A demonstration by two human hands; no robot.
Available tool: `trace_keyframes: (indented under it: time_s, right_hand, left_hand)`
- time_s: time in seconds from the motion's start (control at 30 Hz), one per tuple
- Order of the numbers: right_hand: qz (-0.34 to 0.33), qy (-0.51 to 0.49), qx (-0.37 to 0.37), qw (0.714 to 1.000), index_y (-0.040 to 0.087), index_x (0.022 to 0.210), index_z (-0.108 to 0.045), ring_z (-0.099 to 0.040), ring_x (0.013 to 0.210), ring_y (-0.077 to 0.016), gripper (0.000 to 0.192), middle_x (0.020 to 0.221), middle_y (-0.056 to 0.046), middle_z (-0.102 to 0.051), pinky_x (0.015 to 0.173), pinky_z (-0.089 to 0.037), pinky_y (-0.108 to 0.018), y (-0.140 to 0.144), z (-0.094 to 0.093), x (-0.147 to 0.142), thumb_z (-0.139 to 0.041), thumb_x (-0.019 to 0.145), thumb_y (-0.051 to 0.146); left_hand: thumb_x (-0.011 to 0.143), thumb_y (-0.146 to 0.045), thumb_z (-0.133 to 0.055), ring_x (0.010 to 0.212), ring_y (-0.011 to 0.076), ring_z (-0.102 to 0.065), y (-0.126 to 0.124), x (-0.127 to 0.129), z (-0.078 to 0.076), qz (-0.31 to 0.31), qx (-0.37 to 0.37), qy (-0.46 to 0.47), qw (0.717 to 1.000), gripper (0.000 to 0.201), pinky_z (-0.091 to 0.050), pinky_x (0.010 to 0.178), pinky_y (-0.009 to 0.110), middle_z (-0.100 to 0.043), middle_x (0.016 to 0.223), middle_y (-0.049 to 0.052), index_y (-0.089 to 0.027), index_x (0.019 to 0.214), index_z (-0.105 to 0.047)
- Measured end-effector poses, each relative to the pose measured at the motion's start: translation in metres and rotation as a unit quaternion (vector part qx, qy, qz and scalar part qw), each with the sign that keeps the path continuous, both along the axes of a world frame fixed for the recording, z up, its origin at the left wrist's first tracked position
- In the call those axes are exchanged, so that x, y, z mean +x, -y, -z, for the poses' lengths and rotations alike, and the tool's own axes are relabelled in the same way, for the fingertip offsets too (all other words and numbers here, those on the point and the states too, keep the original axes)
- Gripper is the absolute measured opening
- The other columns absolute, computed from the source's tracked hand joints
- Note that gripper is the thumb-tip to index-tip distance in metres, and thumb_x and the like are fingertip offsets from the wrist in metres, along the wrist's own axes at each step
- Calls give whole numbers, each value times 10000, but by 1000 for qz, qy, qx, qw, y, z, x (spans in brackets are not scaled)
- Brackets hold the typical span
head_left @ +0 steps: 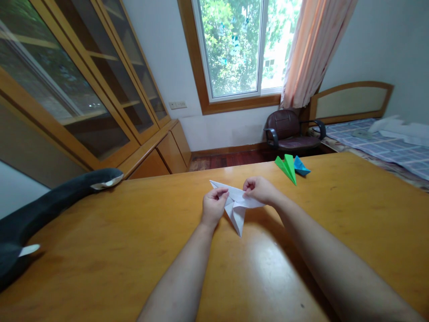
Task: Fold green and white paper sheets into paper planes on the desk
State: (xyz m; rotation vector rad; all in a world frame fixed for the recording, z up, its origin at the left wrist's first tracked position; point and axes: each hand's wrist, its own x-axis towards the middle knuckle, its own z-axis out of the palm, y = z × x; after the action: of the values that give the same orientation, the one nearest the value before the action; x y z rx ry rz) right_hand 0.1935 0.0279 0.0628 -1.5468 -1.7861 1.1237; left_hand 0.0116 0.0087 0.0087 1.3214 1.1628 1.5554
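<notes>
Near the middle of the wooden surface (134,250), a folded white paper (236,208) is held just above the wood by both hands. It is pinched at its left part by the left hand (213,206), whose grip is pressed together on the sheet with thumb and fingers curled. Its right part is pinched by the right hand (259,189), the grip likewise closed on the paper's upper edge. One pointed end of the white paper is directed toward the person, another up and to the left.

Beyond the white paper and to its right, a green paper plane (287,167) is laid on the surface, with a blue folded paper (300,167) touching it on its right side. Well to the left of the white paper, a dark plush toy (50,205) is stretched along the surface's edge. Behind the white paper, past the surface's far edge, a brown chair (290,129) is seen under a window (241,44).
</notes>
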Motion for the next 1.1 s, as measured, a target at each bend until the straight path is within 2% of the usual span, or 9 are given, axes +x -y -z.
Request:
trace_keyframes:
  time_s: [0.3,0.4,0.5,0.57,0.63,0.77,0.87,0.97,1.1]
  right_hand:
    - [-13,29,18,999,169,666,-619,-526,533,-93,114,580,37,-595,473,-354,-184,-1,5,0,-642,603,77]
    - [-15,27,5,1000,170,669,-619,-521,518,-93,124,575,37,-595,473,-360,-189,0,3,0,-634,603,66]
    - [-17,30,3,999,170,669,-614,-519,518,-94,127,582,37,-592,470,-361,-191,1,2,-1,-628,603,63]
    - [-21,42,9,999,170,668,-615,-520,524,-97,126,586,34,-591,471,-361,-193,1,2,0,-626,601,63]
    - [-30,65,18,997,169,667,-622,-522,529,-101,127,583,31,-592,479,-363,-197,1,2,1,-618,599,62]
    - [-57,127,41,989,168,668,-653,-532,545,-112,135,582,21,-608,493,-357,-205,0,3,4,-606,595,64]
    - [-81,170,51,981,170,680,-677,-545,564,-116,150,607,12,-634,495,-345,-202,2,3,3,-620,589,65]
    - [-100,202,58,972,174,705,-704,-544,565,-122,164,621,1,-653,493,-339,-208,6,3,-2,-629,595,78]
    - [-112,220,72,966,179,718,-720,-533,551,-123,186,625,-7,-662,479,-327,-216,10,3,-8,-614,599,83]
  left_hand:
    - [631,-311,-760,705,154,-637,-6,-5,1,-31,-14,16,999,255,-518,680,267,-709,781,60,-135,812,-723]
    - [631,-293,-753,740,148,-641,-7,-5,1,-26,-3,25,999,356,-517,686,254,-704,851,55,-140,948,-703]
    - [651,-281,-731,660,121,-612,-8,-6,2,-4,-2,22,1000,478,-500,619,229,-679,819,23,-154,1104,-645]
    - [675,-294,-713,645,124,-601,-9,-10,3,-12,10,-7,1000,388,-494,603,228,-659,786,18,-156,1034,-661]
    - [695,-299,-702,735,150,-620,-11,-16,2,-40,46,-71,996,230,-507,662,250,-656,845,45,-162,879,-692]
    - [732,-250,-674,904,215,-611,-5,-27,-10,-53,108,-273,955,74,-471,910,380,-674,932,77,-201,747,-728]
    - [791,-242,-639,905,238,-605,7,-24,-21,18,110,-434,894,111,-243,1101,542,-720,865,52,-266,782,-747]
    - [796,-229,-639,854,230,-619,18,-15,-25,75,128,-483,863,130,-137,1132,555,-734,816,48,-291,808,-753]
    - [814,-226,-603,735,201,-639,20,-7,-24,120,121,-482,860,170,-312,1050,461,-743,787,55,-285,816,-763]
